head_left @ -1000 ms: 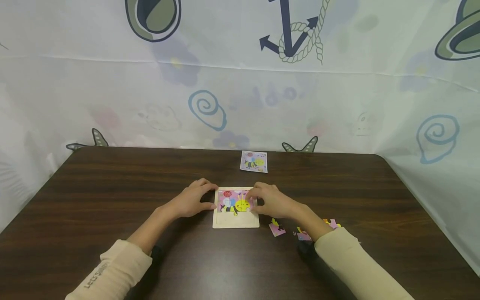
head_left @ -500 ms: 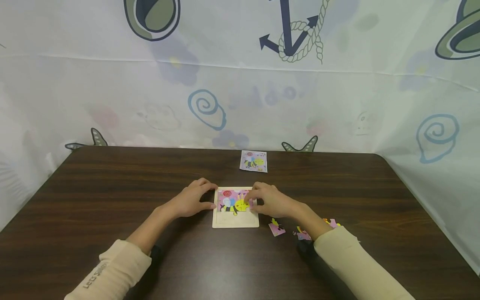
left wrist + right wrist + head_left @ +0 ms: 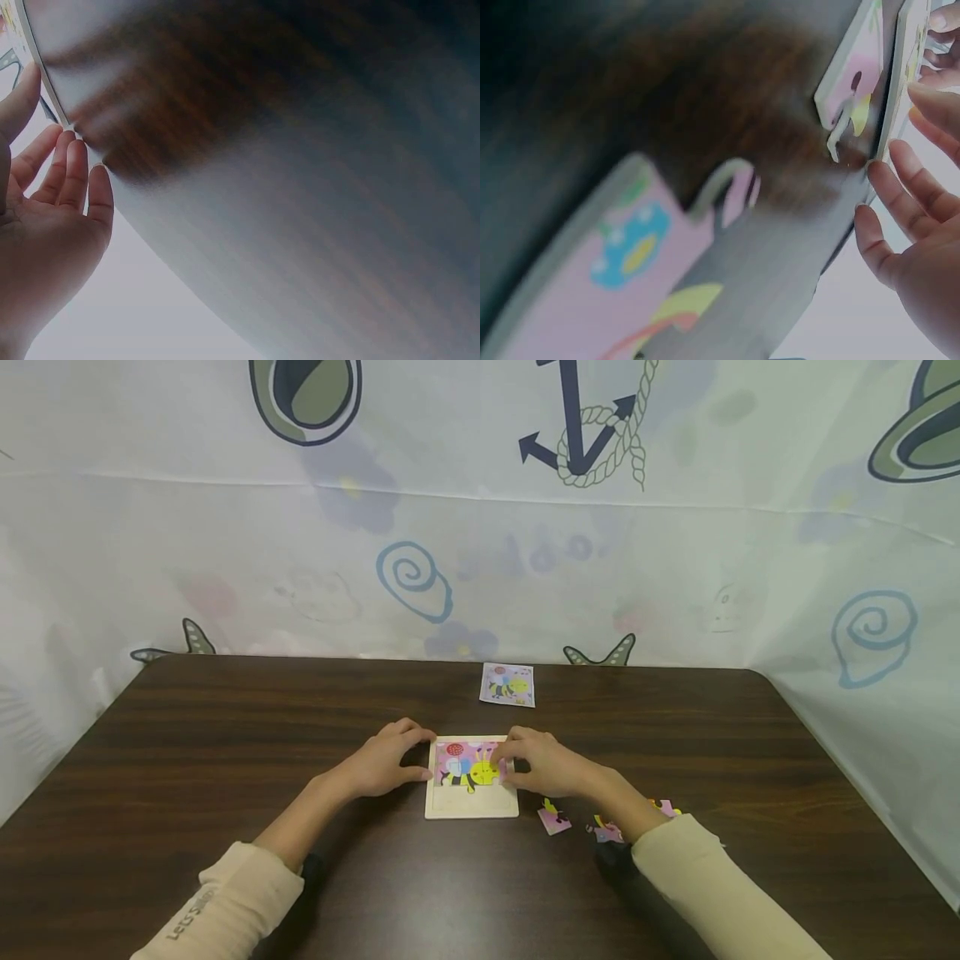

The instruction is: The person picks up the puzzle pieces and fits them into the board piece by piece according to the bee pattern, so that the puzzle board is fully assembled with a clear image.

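A light wooden puzzle tray [image 3: 471,808] lies on the dark table, its upper part filled with pieces of a yellow bee picture [image 3: 483,770]. Along the tray's left rim, my left hand [image 3: 386,762] rests with thumb and fingertips spread, fingers fairly straight. My right hand [image 3: 547,762] lies over the tray's upper right side, fingertips pressing the pieces there and thumb at the right rim. The spot under those fingertips is hidden. Close to the right wrist are loose pink puzzle pieces [image 3: 555,818], large in the right wrist view, one with a blue flower [image 3: 637,247].
A small reference card [image 3: 507,685] with the same bee picture lies near the table's far edge. Two more loose pieces lie by the right forearm, one puzzle piece [image 3: 606,831] partly covered, another puzzle piece [image 3: 665,807] behind it. A printed cloth [image 3: 480,527] hangs behind the table [image 3: 187,760].
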The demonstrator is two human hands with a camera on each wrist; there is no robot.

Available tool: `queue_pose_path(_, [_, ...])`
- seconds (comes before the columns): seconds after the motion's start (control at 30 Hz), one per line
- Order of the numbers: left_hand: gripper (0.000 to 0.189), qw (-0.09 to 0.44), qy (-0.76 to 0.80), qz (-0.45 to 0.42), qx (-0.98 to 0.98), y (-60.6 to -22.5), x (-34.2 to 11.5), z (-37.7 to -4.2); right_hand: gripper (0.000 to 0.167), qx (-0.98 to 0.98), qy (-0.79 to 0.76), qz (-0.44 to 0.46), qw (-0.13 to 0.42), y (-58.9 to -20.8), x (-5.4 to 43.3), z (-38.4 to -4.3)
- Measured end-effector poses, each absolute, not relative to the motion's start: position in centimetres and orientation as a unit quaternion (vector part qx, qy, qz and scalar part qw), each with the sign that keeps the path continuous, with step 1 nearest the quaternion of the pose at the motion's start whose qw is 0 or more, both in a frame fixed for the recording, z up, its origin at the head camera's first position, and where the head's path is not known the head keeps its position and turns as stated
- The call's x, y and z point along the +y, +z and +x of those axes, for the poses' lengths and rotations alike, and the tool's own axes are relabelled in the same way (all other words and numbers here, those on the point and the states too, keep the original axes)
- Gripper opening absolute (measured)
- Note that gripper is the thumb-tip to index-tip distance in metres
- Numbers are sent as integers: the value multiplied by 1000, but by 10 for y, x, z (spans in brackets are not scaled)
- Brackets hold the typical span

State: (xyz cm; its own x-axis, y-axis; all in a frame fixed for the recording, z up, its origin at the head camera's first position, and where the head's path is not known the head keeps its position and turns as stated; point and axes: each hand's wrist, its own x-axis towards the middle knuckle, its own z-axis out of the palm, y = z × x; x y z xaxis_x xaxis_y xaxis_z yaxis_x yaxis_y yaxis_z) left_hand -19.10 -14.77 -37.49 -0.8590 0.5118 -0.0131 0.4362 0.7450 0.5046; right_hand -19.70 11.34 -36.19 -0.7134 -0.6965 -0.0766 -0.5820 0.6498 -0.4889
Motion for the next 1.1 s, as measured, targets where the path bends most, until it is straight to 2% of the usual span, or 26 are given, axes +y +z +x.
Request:
queue_pose_path(0.57, [50,78,249,256,931,-371,-146,-190,24,898,-221,-359,127,-356,142,-188])
queue_pose_path(1.1, [49,77,250,255,931,-371,-147,-190,23,886,-239,-359,171,-354,180,-170])
